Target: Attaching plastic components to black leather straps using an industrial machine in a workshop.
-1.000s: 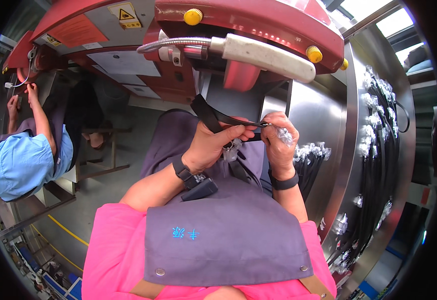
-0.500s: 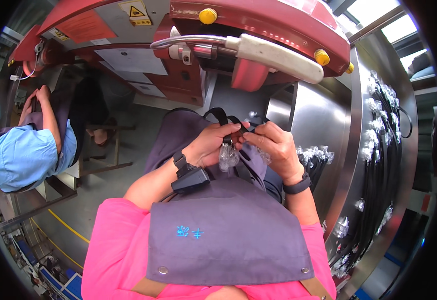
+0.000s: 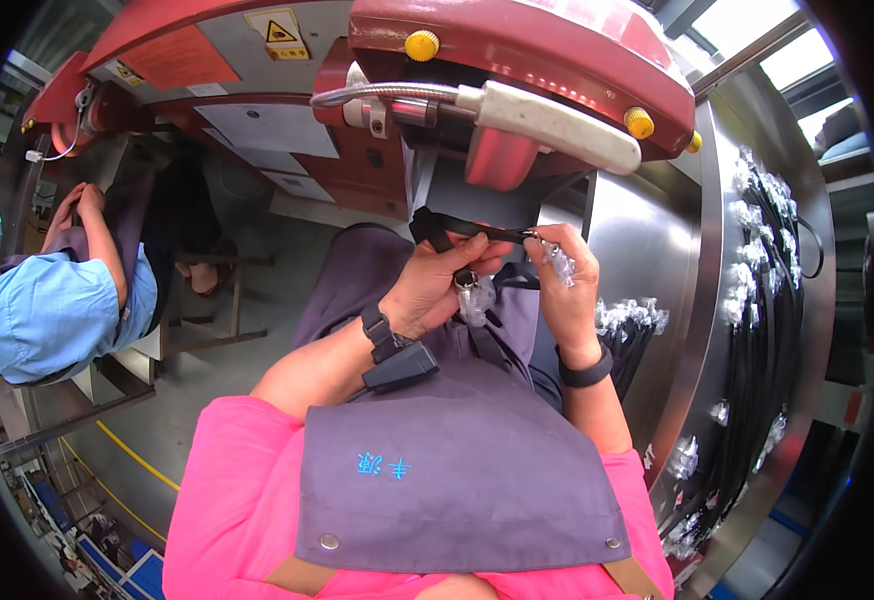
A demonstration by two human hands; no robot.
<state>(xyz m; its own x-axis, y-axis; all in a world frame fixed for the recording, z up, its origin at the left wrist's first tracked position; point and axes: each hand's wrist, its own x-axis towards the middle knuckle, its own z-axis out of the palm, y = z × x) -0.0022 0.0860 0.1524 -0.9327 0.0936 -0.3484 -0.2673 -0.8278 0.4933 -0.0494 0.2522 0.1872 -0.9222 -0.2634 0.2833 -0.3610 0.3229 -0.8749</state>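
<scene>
At frame centre, your left hand (image 3: 435,290) grips the black strap (image 3: 454,231) while your right hand (image 3: 562,285) pinches its metal end (image 3: 532,236); steady fingers seem needed next.

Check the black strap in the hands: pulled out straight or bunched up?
Straight: the black strap runs taut between the left hand and the right hand, held at chest height above the purple apron.

The strap (image 3: 462,230) looks like matt black webbing, its end wrapped in crinkly clear plastic film (image 3: 561,264). The apron (image 3: 457,470) is matt grey cloth. The desk (image 3: 657,250) is brushed, shiny metal; the machine (image 3: 517,50) has glossy red paint.
</scene>
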